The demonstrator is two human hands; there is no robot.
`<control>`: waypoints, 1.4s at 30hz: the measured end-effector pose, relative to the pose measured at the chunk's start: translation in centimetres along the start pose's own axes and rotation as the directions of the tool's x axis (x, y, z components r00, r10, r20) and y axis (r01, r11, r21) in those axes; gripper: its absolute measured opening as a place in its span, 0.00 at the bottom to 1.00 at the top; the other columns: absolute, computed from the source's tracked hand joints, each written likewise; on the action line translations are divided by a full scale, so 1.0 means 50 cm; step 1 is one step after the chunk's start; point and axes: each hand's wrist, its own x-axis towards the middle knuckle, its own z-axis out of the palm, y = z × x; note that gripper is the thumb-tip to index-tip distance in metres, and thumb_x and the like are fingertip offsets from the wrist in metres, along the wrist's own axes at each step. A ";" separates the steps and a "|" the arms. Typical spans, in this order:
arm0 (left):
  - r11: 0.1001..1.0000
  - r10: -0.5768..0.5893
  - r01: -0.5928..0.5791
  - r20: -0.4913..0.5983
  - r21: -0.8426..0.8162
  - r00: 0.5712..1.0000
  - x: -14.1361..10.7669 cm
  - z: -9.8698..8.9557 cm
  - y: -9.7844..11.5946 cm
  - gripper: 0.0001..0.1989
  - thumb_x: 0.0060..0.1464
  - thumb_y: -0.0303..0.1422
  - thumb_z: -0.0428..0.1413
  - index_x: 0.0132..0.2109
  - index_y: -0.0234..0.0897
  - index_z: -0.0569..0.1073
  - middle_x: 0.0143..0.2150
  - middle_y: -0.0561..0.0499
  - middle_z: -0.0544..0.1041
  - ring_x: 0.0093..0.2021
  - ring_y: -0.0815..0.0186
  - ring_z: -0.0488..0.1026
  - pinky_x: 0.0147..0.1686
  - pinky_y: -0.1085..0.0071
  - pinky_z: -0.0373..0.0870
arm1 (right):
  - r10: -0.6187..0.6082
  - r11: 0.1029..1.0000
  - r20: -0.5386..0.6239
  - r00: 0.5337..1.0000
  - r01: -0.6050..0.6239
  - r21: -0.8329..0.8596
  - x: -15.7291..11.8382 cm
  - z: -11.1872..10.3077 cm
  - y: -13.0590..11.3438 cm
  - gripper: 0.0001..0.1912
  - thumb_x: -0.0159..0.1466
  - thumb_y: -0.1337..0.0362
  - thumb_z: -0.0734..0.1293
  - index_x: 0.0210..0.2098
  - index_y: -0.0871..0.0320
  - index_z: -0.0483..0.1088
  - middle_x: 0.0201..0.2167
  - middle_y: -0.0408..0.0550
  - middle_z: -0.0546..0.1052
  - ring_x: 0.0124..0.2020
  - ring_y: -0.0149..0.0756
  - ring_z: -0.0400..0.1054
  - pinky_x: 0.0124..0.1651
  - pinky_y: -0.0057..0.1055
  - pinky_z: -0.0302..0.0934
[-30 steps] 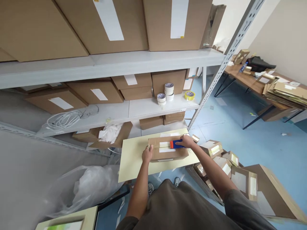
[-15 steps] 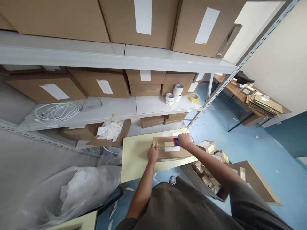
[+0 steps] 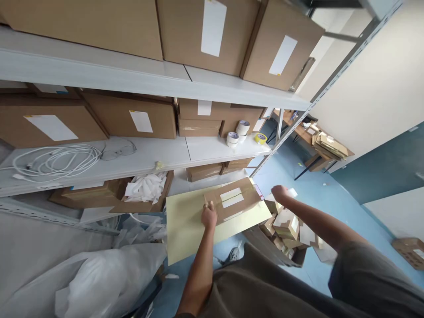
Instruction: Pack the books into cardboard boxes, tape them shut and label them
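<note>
A closed cardboard box (image 3: 243,205) with two white labels on top lies at an angle on a pale yellow board (image 3: 185,234). My left hand (image 3: 209,215) grips its left end, fingers curled at the edge. Off the box's right end, in the air, my right hand (image 3: 281,194) is closed like a fist. A small white piece (image 3: 292,193) shows just beyond its knuckles; its kind is unclear. At the right end of the box, a clear pink-edged piece (image 3: 259,191) sticks out.
Beneath my right arm stands a large open carton (image 3: 265,249) full of small boxes. Shelves ahead hold cartons, white tape rolls (image 3: 232,139), a yellow tape roll (image 3: 260,138) and a coiled white cable (image 3: 62,161). A plastic bag (image 3: 109,278) bulges at lower left.
My right hand has left the box top and moved right, clear of it. The blue and red item under it no longer shows there. The box has turned slightly; my left hand stays on it.
</note>
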 end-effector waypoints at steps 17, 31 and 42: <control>0.986 0.060 -0.063 0.026 0.156 0.998 0.000 0.015 0.037 0.31 0.70 0.52 0.40 0.58 0.33 0.74 0.51 0.29 0.82 0.51 0.44 0.81 0.48 0.55 0.74 | -0.103 0.932 -0.010 0.995 0.100 0.347 -0.065 0.036 -0.027 0.24 0.74 0.44 0.58 0.44 0.56 0.74 0.40 0.54 0.82 0.42 0.46 0.74 0.42 0.31 0.61; 0.905 0.424 -0.425 -0.095 0.011 0.901 -0.048 -0.077 0.097 0.29 0.70 0.45 0.48 0.69 0.34 0.69 0.68 0.35 0.72 0.68 0.49 0.70 0.63 0.59 0.68 | -0.132 0.163 -0.005 0.991 0.027 0.986 -0.102 0.113 -0.105 0.29 0.61 0.37 0.70 0.45 0.56 0.70 0.37 0.48 0.78 0.38 0.42 0.72 0.39 0.35 0.70; 0.757 0.579 -0.497 0.085 -0.424 0.811 -0.088 -0.006 0.313 0.29 0.62 0.58 0.53 0.39 0.35 0.82 0.31 0.47 0.83 0.33 0.60 0.78 0.36 0.69 0.73 | -0.342 -0.142 -0.038 0.939 -0.012 0.990 0.018 0.104 -0.091 0.29 0.50 0.47 0.80 0.44 0.58 0.73 0.36 0.45 0.78 0.35 0.38 0.70 0.36 0.31 0.68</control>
